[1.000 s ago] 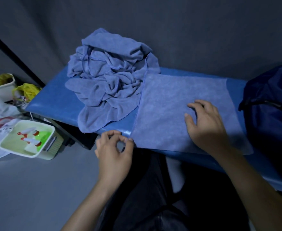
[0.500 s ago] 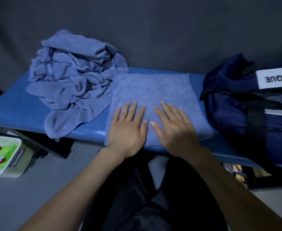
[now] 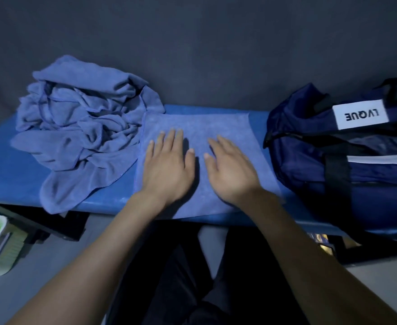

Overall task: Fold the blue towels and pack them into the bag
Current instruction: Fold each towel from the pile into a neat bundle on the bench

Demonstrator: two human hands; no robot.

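Neither hand has a grip on anything: the left hand (image 3: 167, 167) and the right hand (image 3: 230, 172) both lie flat with fingers straight and a little spread, palms down on the folded towel (image 3: 200, 127), side by side and just apart. It looks like a smoothing press rather than a hold.

The blue desk (image 3: 0, 170) carries everything. At its right end sits the dark blue bag (image 3: 333, 174), near the folded towel but not touching it. From where I stand I cannot see whether its mouth is open or whether any towels are already inside.

On the left of the desk is the pile of towels (image 3: 82, 134), crumpled and unfolded, one end hanging over the near edge. Its right side touches the folded towel's left edge. How many towels are in it I cannot tell.

The folded towel lies in the middle, a neat flat rectangle whose near edge reaches the desk's front edge. I judge it one fold or so short of bag size, or nearly ready to pack.

So the job seems early: one towel in hand, the whole pile waiting, nothing visibly packed.
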